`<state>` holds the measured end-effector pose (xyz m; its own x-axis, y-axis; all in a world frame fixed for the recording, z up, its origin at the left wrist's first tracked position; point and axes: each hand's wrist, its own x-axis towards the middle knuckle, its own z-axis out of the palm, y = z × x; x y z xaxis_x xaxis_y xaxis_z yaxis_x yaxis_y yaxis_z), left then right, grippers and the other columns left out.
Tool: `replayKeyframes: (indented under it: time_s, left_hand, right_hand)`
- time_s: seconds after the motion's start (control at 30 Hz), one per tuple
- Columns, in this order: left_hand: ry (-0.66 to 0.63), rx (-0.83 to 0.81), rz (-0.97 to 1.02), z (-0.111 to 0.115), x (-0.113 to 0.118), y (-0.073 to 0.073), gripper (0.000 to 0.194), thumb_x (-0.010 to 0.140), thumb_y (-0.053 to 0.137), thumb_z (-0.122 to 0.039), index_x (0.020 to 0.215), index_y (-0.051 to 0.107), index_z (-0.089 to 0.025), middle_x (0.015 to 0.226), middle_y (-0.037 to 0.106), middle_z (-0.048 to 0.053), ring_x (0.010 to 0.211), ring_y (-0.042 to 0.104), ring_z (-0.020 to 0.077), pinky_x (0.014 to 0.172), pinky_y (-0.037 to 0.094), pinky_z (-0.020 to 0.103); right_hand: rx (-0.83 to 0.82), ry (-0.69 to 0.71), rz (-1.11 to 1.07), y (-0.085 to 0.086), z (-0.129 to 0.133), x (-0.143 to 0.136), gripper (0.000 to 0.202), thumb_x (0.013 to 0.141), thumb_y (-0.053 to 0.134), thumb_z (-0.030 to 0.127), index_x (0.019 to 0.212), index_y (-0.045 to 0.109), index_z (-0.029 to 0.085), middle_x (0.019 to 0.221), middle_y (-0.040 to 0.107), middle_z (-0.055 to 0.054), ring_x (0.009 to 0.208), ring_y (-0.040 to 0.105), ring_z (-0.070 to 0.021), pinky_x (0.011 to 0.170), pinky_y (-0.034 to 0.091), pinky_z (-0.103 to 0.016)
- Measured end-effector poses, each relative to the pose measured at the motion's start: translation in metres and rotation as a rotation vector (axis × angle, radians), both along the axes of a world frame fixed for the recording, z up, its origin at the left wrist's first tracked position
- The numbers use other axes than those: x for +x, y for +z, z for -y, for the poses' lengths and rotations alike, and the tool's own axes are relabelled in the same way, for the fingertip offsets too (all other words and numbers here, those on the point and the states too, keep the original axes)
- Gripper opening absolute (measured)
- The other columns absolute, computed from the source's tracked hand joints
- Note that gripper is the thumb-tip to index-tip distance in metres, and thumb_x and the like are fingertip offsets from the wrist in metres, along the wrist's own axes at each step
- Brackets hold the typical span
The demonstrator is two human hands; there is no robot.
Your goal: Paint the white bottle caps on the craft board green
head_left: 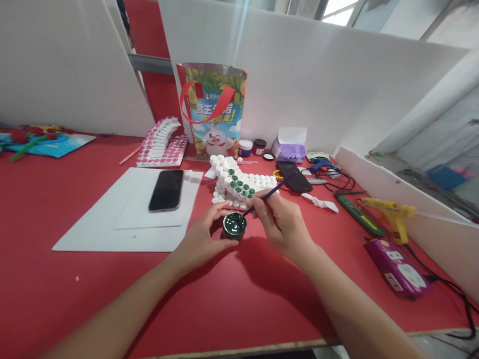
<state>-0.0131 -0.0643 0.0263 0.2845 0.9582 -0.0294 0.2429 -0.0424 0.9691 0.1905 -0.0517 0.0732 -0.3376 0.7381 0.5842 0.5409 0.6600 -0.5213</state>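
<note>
A small jar of dark green paint (pixel 234 225) stands on the red table, with my left hand (pixel 204 232) wrapped round its left side. In my right hand (pixel 280 219) is a thin dark blue brush (pixel 271 193), pinched near its lower end, the tip down at the jar's right rim. Just behind the jar sits a white model covered in small round pieces (pixel 232 184); several of those pieces are painted green.
White sheets (pixel 93 219) and a phone (pixel 166 190) lie at the left. Behind stand a pink-and-white model (pixel 164 144), a colourful bag (pixel 217 112) and paint jars (pixel 245 147). A green cutter (pixel 359 215), yellow glue gun (pixel 392 214) and purple pack (pixel 396 268) lie right.
</note>
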Motion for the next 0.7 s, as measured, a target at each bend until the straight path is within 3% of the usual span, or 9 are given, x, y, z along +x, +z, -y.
replayKeyframes:
  time_s: [0.7]
  left_hand:
    - [-0.01,-0.011,0.015,-0.0005,0.0008,-0.0001,0.07,0.073,0.078,-0.029,0.136,0.049,-0.027,0.141,0.065,0.01,0.138,0.057,0.0315,0.116,0.044,0.049]
  right_hand:
    - [-0.106,0.001,-0.06,0.0004,0.0015,-0.0007,0.023,0.107,0.046,0.033,0.091,0.057,0.02,0.071,0.067,-0.002,0.06,0.06,-0.0127,0.058,0.043,-0.024]
